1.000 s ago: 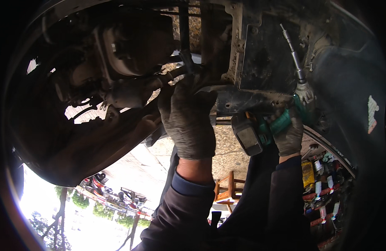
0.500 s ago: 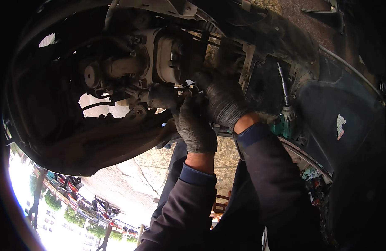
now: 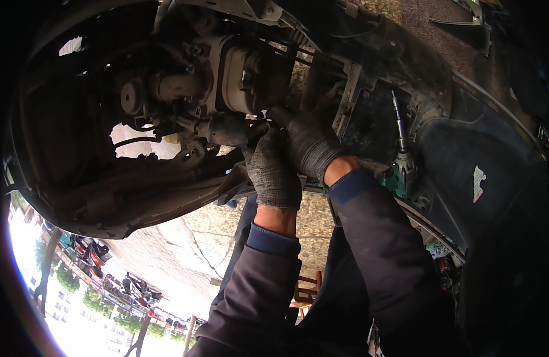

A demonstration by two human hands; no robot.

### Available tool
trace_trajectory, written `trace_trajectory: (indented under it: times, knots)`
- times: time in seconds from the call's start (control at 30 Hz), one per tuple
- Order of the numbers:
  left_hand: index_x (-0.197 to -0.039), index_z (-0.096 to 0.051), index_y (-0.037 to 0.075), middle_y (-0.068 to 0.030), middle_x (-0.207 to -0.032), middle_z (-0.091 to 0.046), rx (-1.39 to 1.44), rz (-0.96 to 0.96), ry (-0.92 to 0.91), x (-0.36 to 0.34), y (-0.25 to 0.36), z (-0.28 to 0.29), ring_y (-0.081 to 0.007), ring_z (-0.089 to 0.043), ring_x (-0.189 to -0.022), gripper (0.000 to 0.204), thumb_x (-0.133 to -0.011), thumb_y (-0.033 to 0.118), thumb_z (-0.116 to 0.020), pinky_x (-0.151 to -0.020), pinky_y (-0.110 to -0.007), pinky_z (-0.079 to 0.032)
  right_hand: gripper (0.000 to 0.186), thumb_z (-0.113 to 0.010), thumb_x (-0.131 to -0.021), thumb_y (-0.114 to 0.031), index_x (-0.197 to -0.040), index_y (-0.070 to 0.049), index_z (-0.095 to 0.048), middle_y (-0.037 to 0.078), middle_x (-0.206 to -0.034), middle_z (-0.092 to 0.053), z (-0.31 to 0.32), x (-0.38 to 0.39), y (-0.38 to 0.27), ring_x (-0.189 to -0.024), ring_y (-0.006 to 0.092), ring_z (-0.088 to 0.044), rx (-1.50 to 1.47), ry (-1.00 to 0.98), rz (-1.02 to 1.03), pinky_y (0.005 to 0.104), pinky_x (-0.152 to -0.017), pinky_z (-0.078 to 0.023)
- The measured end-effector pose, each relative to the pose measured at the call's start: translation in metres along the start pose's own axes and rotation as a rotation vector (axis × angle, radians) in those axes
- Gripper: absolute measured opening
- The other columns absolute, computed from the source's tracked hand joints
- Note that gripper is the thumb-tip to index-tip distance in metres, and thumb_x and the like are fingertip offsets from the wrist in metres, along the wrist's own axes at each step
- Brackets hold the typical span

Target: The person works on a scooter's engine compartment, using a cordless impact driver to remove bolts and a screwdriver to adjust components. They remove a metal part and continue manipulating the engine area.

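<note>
Your gloved left hand (image 3: 273,169) is clenched on the edge of the dark plastic underbody panel (image 3: 167,196), and your right hand (image 3: 307,143) presses up just beside it; what its fingers grasp you cannot tell. The panel hangs below the engine parts (image 3: 227,77); it looks light, bendy and grimy, so grip its stiff rim. The green power driver (image 3: 401,172) rests at the panel's right edge.
</note>
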State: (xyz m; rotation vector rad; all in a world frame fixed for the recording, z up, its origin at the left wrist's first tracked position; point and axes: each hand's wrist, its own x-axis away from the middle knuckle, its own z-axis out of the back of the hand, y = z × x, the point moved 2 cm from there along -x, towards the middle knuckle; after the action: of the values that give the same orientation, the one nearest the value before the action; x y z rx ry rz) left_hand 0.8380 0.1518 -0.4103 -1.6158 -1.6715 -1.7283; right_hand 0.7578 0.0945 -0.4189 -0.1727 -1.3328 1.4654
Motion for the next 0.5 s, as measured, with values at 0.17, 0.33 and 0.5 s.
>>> trace_trajectory:
  times: [0.17, 0.33, 0.5]
  knots:
    - [-0.112, -0.061, 0.000, -0.0089, -0.108, -0.063, -0.018, 0.096, -0.102, -0.006, 0.001, 0.003, -0.0168, -0.061, -0.098, 0.021, -0.095, 0.012, -0.055, -0.087, -0.029, -0.051, 0.040, -0.064, -0.083, -0.010, -0.122, -0.012, -0.056, 0.019, -0.101, -0.067, -0.004, -0.004, 0.007, -0.093, 0.0359, -0.066, -0.086, -0.029, -0.005, 0.0410, -0.078, -0.053]
    - [-0.115, -0.060, -0.004, -0.0129, -0.108, -0.062, -0.581, -0.206, -0.170, -0.017, -0.006, 0.019, -0.0181, -0.060, -0.102, 0.023, -0.094, 0.006, -0.056, -0.085, -0.030, -0.052, 0.027, -0.061, -0.084, -0.005, -0.111, -0.008, -0.058, 0.017, -0.100, -0.067, -0.015, -0.011, 0.018, -0.090, 0.0286, -0.066, -0.074, 0.007, 0.082, 0.0368, -0.077, -0.051]
    - [-0.114, -0.060, -0.001, -0.0117, -0.110, -0.062, -1.163, -0.495, -0.217, -0.018, -0.004, 0.024, -0.0187, -0.060, -0.105, 0.023, -0.096, 0.010, -0.050, -0.090, -0.029, -0.051, 0.022, -0.060, -0.085, -0.004, -0.107, -0.007, -0.060, 0.015, -0.102, -0.067, -0.018, -0.015, 0.020, -0.091, 0.0233, -0.064, -0.146, 0.006, 0.053, 0.0346, -0.078, -0.051]
